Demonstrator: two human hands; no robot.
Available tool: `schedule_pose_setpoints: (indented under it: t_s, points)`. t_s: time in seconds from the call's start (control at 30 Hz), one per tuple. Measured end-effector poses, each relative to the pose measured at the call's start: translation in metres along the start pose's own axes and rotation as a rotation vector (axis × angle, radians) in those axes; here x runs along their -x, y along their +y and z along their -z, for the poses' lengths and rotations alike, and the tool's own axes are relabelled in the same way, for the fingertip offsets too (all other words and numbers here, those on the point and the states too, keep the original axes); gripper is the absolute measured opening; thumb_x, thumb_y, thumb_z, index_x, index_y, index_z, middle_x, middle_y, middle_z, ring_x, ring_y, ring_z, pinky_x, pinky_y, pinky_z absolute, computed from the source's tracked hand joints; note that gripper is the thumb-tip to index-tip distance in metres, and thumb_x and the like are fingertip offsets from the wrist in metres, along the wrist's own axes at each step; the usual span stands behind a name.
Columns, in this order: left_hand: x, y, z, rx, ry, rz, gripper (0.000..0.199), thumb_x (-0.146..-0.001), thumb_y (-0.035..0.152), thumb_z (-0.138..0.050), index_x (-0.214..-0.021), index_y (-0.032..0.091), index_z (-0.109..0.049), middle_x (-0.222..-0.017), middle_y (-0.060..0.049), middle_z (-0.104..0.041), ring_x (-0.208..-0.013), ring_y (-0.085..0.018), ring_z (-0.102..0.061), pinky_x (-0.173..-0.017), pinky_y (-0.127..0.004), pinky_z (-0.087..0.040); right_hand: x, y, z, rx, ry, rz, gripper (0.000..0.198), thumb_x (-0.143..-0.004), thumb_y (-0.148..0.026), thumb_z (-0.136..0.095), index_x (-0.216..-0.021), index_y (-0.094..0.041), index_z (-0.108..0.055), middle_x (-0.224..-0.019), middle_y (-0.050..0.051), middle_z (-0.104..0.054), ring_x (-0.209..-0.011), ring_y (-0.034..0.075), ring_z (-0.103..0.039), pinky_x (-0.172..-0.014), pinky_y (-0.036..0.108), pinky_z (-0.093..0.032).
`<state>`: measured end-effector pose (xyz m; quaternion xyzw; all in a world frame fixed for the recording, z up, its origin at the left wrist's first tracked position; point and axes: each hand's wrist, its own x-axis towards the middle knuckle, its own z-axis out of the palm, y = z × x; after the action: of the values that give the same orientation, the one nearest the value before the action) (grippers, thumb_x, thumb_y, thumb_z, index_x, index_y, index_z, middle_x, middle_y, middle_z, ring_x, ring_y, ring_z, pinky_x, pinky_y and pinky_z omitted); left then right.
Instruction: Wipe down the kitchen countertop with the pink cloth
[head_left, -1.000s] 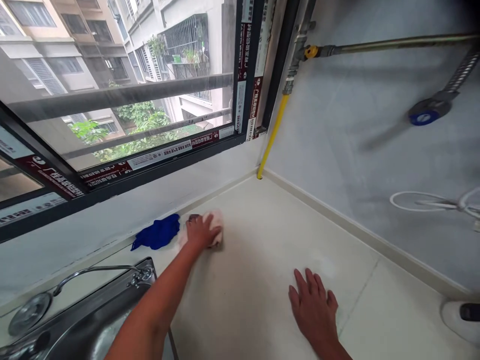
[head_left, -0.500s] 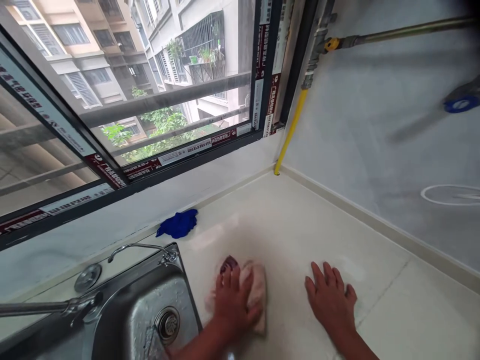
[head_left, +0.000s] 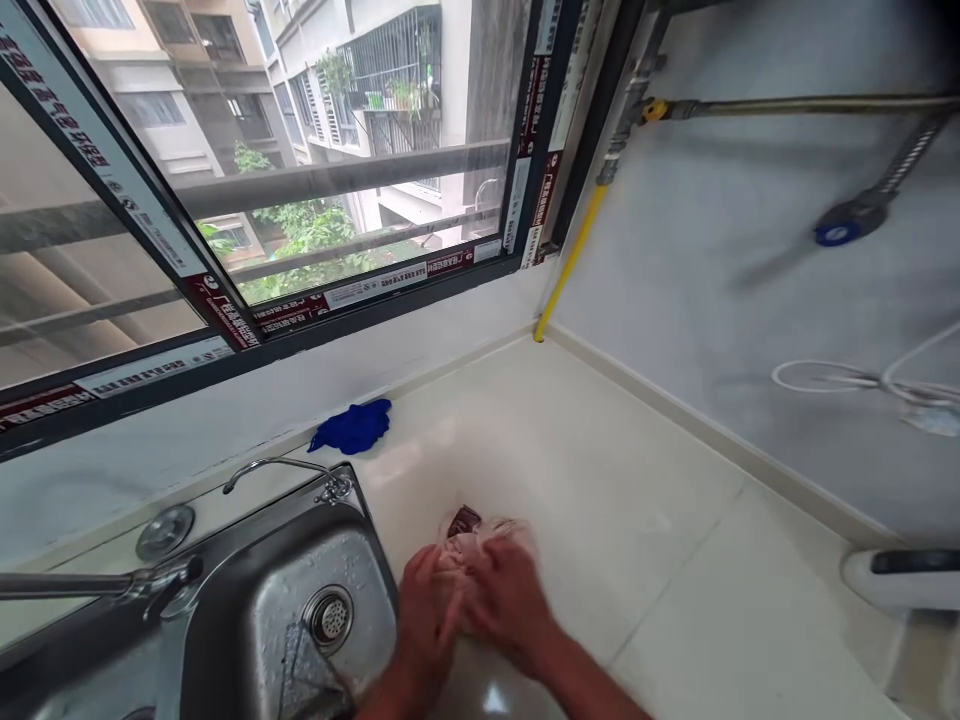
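Note:
A pale pink cloth (head_left: 466, 547) with a dark maroon patch lies bunched on the light countertop (head_left: 577, 450), right of the sink. My left hand (head_left: 426, 610) grips its near left side with bent fingers. On the other side my right hand (head_left: 514, 595) is closed over the cloth, close to my left hand. Both hands are slightly blurred, and they hide the near part of the cloth.
The steel sink (head_left: 386, 590) with a thin faucet (head_left: 289, 462) is at left. A crumpled blue cloth (head_left: 351, 427) lies by the window wall. At the corner a yellow pipe (head_left: 571, 262) meets the counter. A white appliance (head_left: 862, 578) stands at right.
My right hand has moved left from the bare counter onto the pink cloth. The cloth, flatter before under my left hand, is now bunched between both hands. The view has turned slightly right.

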<state>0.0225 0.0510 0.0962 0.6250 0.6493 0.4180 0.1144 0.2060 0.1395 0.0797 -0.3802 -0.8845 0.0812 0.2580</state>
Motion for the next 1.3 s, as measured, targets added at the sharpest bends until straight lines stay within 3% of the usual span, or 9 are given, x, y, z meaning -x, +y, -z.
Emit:
schedule_pose_setpoints:
  t_s: [0.1,0.27,0.43,0.57,0.7,0.87,1.0,1.17,1.3]
  points:
    - [0.029,0.002,0.006,-0.021,0.102,-0.018,0.050,-0.095,0.030,-0.051,-0.143,0.024,-0.040,-0.136,-0.013,-0.052,-0.128,-0.026,-0.050,-0.104,-0.047,-0.047,-0.018,-0.041,-0.032,0.059,-0.019,0.020,0.061,-0.082,-0.052,-0.069,-0.139,-0.036,-0.053,-0.147,0.014,-0.038,-0.133,0.040,-0.034,-0.106,0.063,-0.027]
    - [0.045,0.004,-0.010,-0.037,0.126,-0.043,0.042,-0.095,0.030,-0.050,-0.136,0.023,-0.048,-0.137,-0.013,-0.051,-0.131,-0.027,-0.047,-0.103,-0.046,-0.045,-0.041,-0.049,-0.046,0.070,0.012,-0.053,0.050,-0.088,-0.057,-0.066,-0.133,-0.039,-0.057,-0.149,0.011,-0.037,-0.138,0.038,-0.029,-0.107,0.059,-0.027]
    - [0.033,-0.004,-0.023,-0.163,0.048,-0.088,0.040,-0.095,0.034,-0.050,-0.132,0.022,-0.053,-0.136,-0.013,-0.052,-0.128,-0.028,-0.050,-0.102,-0.047,-0.046,0.033,-0.033,-0.014,0.108,0.033,-0.125,0.049,-0.084,-0.046,-0.070,-0.130,-0.034,-0.060,-0.139,0.008,-0.050,-0.134,0.033,-0.036,-0.104,0.050,-0.035]
    - [0.019,-0.011,-0.035,-0.359,-0.137,-0.158,0.036,-0.091,0.034,-0.054,-0.125,0.025,-0.064,-0.133,-0.013,-0.057,-0.130,-0.031,-0.049,-0.101,-0.049,-0.045,0.110,0.016,0.032,0.299,-0.023,-0.312,0.044,-0.085,-0.041,-0.065,-0.128,-0.033,-0.063,-0.143,0.007,-0.049,-0.134,0.034,-0.038,-0.102,0.048,-0.039]
    - [0.009,-0.012,-0.045,-0.479,-0.248,-0.215,0.039,-0.089,0.025,-0.053,-0.126,0.026,-0.065,-0.138,-0.012,-0.058,-0.134,-0.031,-0.046,-0.105,-0.051,-0.039,0.136,0.088,0.076,0.507,-0.090,-0.665,0.052,-0.093,-0.048,-0.047,-0.142,-0.031,-0.052,-0.151,0.009,-0.042,-0.135,0.034,-0.037,-0.102,0.052,-0.037]
    - [0.007,-0.014,-0.048,-0.534,-0.277,-0.250,0.040,-0.091,0.029,-0.052,-0.129,0.027,-0.063,-0.139,-0.010,-0.059,-0.134,-0.030,-0.047,-0.107,-0.049,-0.036,0.110,0.163,0.100,0.626,0.031,-0.934,0.063,-0.097,-0.055,-0.028,-0.149,-0.023,-0.044,-0.153,0.015,-0.035,-0.137,0.038,-0.032,-0.106,0.060,-0.029]
    - [0.009,-0.019,-0.051,-0.573,-0.238,-0.303,0.039,-0.090,0.028,-0.052,-0.127,0.028,-0.065,-0.136,-0.009,-0.061,-0.132,-0.030,-0.048,-0.106,-0.048,-0.035,0.050,0.190,0.091,0.542,0.143,-1.110,0.068,-0.098,-0.057,-0.020,-0.151,-0.019,-0.041,-0.156,0.023,-0.026,-0.137,0.046,-0.025,-0.098,0.073,-0.025]
    - [0.009,-0.021,-0.052,-0.585,-0.195,-0.344,0.038,-0.089,0.027,-0.053,-0.125,0.029,-0.066,-0.134,-0.009,-0.063,-0.131,-0.028,-0.048,-0.106,-0.046,-0.033,-0.029,0.147,0.049,0.446,0.084,-0.976,0.053,-0.100,-0.048,-0.031,-0.145,-0.026,-0.049,-0.158,0.018,-0.026,-0.141,0.045,-0.019,-0.100,0.074,-0.021]
    - [0.006,-0.022,-0.046,-0.614,-0.103,-0.426,0.037,-0.085,0.029,-0.056,-0.120,0.029,-0.068,-0.130,-0.007,-0.065,-0.127,-0.026,-0.050,-0.104,-0.043,-0.036,-0.016,0.066,0.014,0.377,0.069,-0.550,0.043,-0.096,-0.038,-0.049,-0.138,-0.031,-0.056,-0.151,0.013,-0.040,-0.141,0.043,-0.025,-0.103,0.066,-0.029]
